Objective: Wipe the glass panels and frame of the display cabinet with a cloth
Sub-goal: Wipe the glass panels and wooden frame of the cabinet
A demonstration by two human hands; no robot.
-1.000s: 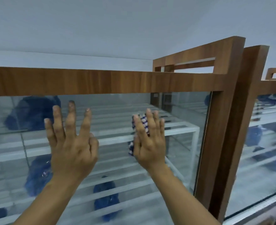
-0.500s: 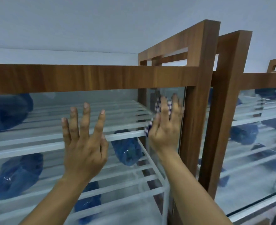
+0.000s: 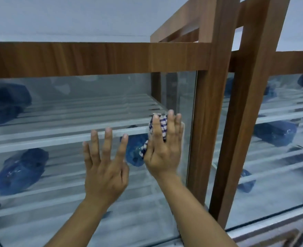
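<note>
Glass-wiping step. My right grip (image 3: pixel 162 150), fingers straight and together, presses blue-and-white checked cloth (image 3: pixel 162 124) on clear glass front panel (image 3: pixel 93 86), near brown wooden frame post (image 3: pixel 207 122). My left grip (image 3: pixel 105 168) spread, bare. Next, likely: stroke along post edge.

The cloth (image 3: pixel 162 126) under the right hand (image 3: pixel 162 152) is a soft woven fabric, matt, checked blue and white. The glass panel (image 3: pixel 58 202) behind it and the left hand (image 3: pixel 105 168) is smooth and glossy, with a hazy sheen. Above the hands, the top rail (image 3: pixel 93 57) looks like wood-grain, smooth and satin; the post (image 3: pixel 206 122) just right of the right hand matches. Left of the left hand, behind the glass, blue bundles (image 3: pixel 18 170) lie in shiny, crinkled clear plastic on matt white slats (image 3: pixel 58 138).
</note>
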